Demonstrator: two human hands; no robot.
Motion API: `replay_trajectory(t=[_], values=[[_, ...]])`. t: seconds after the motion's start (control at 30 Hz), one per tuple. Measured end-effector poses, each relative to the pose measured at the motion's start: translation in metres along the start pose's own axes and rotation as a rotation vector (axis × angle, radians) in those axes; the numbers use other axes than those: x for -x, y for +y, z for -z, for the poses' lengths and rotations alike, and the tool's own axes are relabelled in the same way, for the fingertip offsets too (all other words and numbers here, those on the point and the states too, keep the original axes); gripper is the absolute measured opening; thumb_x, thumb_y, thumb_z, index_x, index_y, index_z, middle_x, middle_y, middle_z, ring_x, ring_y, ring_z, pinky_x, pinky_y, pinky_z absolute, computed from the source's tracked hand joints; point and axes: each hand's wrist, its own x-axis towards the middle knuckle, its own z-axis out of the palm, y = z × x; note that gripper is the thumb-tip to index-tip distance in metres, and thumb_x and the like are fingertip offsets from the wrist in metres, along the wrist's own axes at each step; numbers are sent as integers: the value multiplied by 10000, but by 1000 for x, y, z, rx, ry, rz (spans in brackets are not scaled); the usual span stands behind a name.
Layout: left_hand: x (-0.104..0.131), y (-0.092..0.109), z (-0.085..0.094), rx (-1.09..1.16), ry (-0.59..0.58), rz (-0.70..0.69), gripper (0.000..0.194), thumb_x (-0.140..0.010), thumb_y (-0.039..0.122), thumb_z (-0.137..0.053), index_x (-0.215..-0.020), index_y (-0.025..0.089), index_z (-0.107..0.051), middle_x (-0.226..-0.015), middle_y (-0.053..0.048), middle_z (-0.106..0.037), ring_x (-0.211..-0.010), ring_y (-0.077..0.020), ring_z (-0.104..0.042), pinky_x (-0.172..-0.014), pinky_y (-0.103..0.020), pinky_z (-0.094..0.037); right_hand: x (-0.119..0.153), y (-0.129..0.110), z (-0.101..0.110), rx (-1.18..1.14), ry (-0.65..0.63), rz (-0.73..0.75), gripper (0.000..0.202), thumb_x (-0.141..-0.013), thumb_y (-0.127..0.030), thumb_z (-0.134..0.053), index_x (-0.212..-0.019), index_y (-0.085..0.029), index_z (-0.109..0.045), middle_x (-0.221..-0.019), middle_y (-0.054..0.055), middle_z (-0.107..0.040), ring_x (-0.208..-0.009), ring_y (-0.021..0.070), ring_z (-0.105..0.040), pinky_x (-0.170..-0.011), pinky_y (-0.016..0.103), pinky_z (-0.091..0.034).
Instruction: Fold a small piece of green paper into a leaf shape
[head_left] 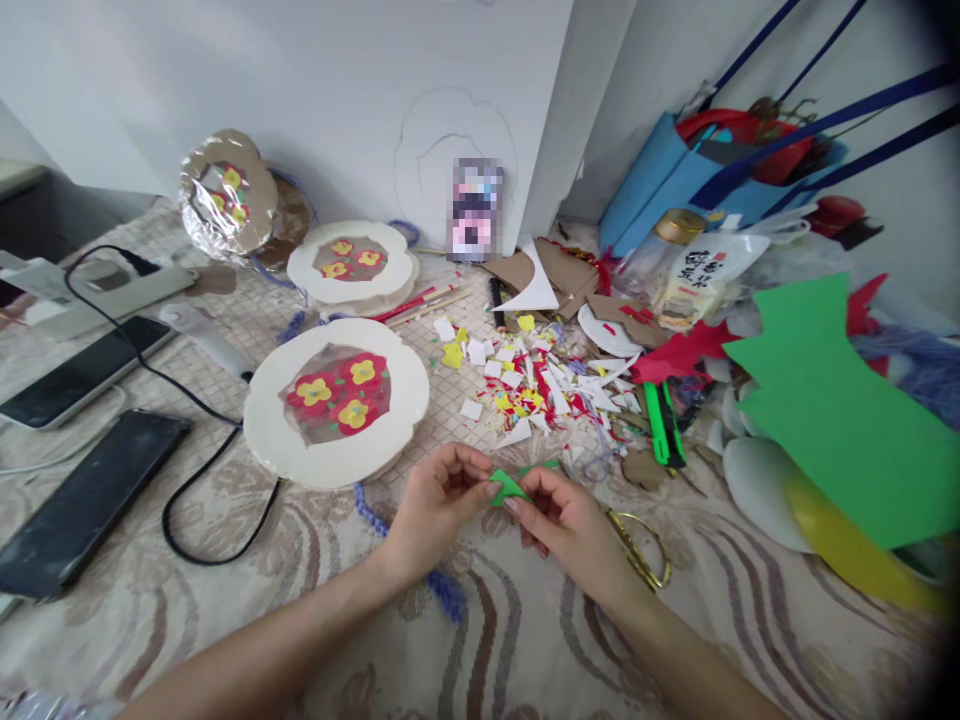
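Both hands pinch, thumb against fingers, one small folded green paper piece (pixel 508 488) — the left hand (pixel 439 505) at its left end, the right hand (pixel 568 515) at its right. It lies exactly between the fingertips, its long edge sloping down toward the right, so neither hand is nearer. Just beyond, red, white and yellow paper scraps (pixel 555 390) cover the beige patterned tablecloth (pixel 525 650); leftward lies a white scalloped flower frame (pixel 264 430) — behind, a white upright panel (pixel 300 90).
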Motion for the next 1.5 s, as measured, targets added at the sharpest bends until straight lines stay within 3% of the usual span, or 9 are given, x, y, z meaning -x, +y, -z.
replay_trajectory(t=[0.13, 0.5, 0.7, 0.8, 1.0, 1.23, 1.33, 1.5], values=[[-1, -1, 2, 0, 16, -18, 256, -678, 264, -735, -826, 141, -565, -714, -11, -615, -671, -113, -572, -631, -229, -438, 0, 1, 0, -46, -5, 8, 233, -766, -388, -638, -769, -194, -510, -562, -52, -498, -471, 87, -471, -400, 183, -377], [-1, -1, 2, -34, 27, -31, 234, -705, 236, -714, -841, 141, -549, -742, -16, -606, -700, -111, -568, -661, -226, -447, 1, -5, -2, -54, 1, -5, 254, -794, -410, -592, -730, -190, -482, -517, -59, -497, -430, 79, -443, -400, 185, -364], [2, -1, 0, -113, -3, -66, 226, -711, 252, -705, -858, 147, -569, -755, -29, -618, -714, -137, -585, -675, -258, -466, 0, -7, -3, -104, 13, 42, 253, -768, -411, -628, -813, -182, -530, -664, -27, -512, -547, 91, -467, -464, 194, -389], [3, -1, -1, -118, -10, -65, 221, -708, 255, -708, -850, 148, -576, -757, -31, -623, -715, -138, -586, -681, -262, -468, -1, -8, -4, -47, 49, 47, 247, -788, -416, -604, -772, -178, -539, -622, -30, -499, -519, 88, -450, -453, 196, -366], [0, 2, -1, -29, -46, -1, 272, -688, 282, -727, -866, 140, -579, -776, -32, -634, -730, -131, -591, -692, -251, -470, 0, -9, -3, -14, 83, 39, 244, -814, -398, -578, -713, -185, -516, -558, -40, -497, -479, 88, -453, -448, 199, -365], [-2, 10, 3, -61, -110, 135, 327, -774, 457, -591, -821, 135, -615, -787, -53, -646, -731, -158, -593, -642, -266, -479, -1, -5, 0, -59, 118, 62, 239, -830, -388, -572, -717, -190, -502, -569, -41, -485, -489, 91, -441, -459, 205, -354], [0, 3, 4, -135, -178, 95, 284, -667, 373, -722, -784, 136, -621, -696, -18, -628, -629, -124, -564, -568, -227, -430, 0, -3, 1, -44, 126, 85, 229, -840, -380, -565, -726, -189, -505, -580, -42, -463, -507, 91, -422, -472, 205, -341], [1, -4, 4, -222, -154, 59, 243, -719, 351, -679, -719, 128, -582, -664, -14, -605, -618, -111, -538, -581, -228, -427, 0, 1, -1, -32, 141, 122, 212, -843, -367, -561, -738, -188, -517, -588, -43, -434, -519, 93, -395, -476, 205, -321]])
